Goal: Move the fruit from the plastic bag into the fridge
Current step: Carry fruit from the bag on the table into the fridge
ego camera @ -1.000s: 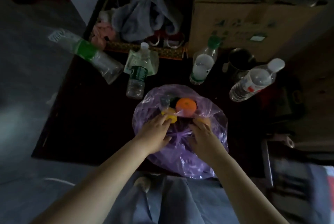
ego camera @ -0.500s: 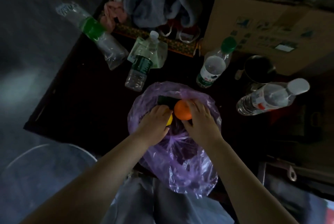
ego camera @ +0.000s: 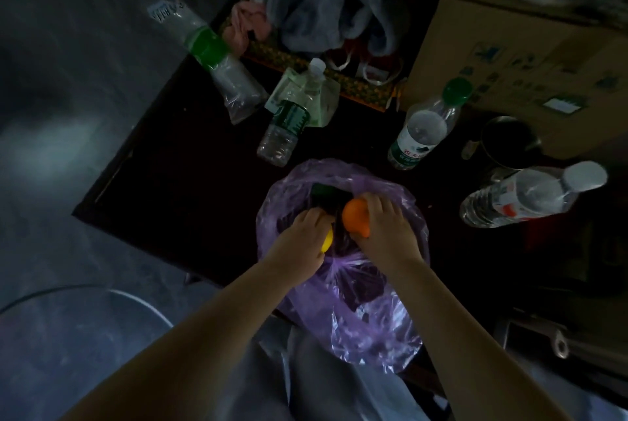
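A purple plastic bag [ego camera: 370, 325] lies open at the near edge of a dark table [ego camera: 190, 189], its lower part hanging over the edge. My right hand [ego camera: 384, 233] is closed around an orange fruit [ego camera: 355, 217] inside the bag's mouth. My left hand [ego camera: 299, 240] covers a yellow fruit [ego camera: 327, 240], of which only a sliver shows at the palm. A dark green item [ego camera: 323, 191] lies deeper in the bag, behind both hands. No fridge is in view.
Several plastic water bottles stand or lie behind the bag: one [ego camera: 289, 118] at centre, one [ego camera: 421, 128] with a green cap, one [ego camera: 523, 196] on the right. A cardboard box [ego camera: 530, 57], a dark metal cup [ego camera: 509, 142] and grey cloth [ego camera: 323, 6] fill the back.
Both hands went from the bag's knotted top into its opening. My right hand closed on the orange fruit and my left on the yellow one. The view shifted closer.
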A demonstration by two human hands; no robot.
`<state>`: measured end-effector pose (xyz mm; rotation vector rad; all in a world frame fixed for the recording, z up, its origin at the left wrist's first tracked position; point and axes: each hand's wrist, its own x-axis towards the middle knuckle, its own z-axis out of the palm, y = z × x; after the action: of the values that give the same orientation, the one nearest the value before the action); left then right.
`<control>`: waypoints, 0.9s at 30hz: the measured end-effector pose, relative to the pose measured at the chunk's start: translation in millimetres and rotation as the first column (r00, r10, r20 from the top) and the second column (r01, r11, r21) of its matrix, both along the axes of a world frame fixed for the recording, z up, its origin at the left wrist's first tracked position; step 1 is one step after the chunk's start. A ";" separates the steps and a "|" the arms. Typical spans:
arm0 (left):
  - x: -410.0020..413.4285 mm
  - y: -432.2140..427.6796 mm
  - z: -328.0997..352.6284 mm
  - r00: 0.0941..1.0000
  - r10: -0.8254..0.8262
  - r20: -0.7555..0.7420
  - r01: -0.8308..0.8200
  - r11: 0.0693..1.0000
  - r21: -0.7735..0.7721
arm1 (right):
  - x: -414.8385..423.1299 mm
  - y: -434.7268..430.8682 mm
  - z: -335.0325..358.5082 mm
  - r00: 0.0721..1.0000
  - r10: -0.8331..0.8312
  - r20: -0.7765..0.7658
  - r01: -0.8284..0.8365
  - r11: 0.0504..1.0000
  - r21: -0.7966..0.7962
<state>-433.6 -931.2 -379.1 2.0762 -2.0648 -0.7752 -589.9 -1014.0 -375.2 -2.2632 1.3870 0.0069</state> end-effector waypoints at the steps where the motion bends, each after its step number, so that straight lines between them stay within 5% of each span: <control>1: 1.1 1.5 4.4 1.000 0.008 -0.009 -0.008 1.000 -0.027 | -1.6 2.7 2.8 1.000 -0.010 0.005 0.010 1.000 -0.007; 8: 32.5 23.6 54.9 0.996 0.072 -0.059 -0.084 0.968 -0.235 | 4.6 30.2 51.3 0.988 -0.099 0.116 0.090 0.993 0.079; 16: 115.4 108.2 129.0 0.940 0.329 -0.092 -0.333 0.822 -0.463 | 101.6 90.0 124.9 0.942 0.143 0.303 -0.097 0.982 -0.160; 27: 237.2 297.2 150.6 0.752 0.648 -0.122 -0.634 0.659 -0.405 | 265.4 237.3 150.2 0.788 0.475 0.391 -0.403 0.879 -0.254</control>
<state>-196.5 -634.0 -228.6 2.2943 -1.1679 -0.1469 -324.6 -776.7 -225.0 -2.4640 0.6194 -0.4546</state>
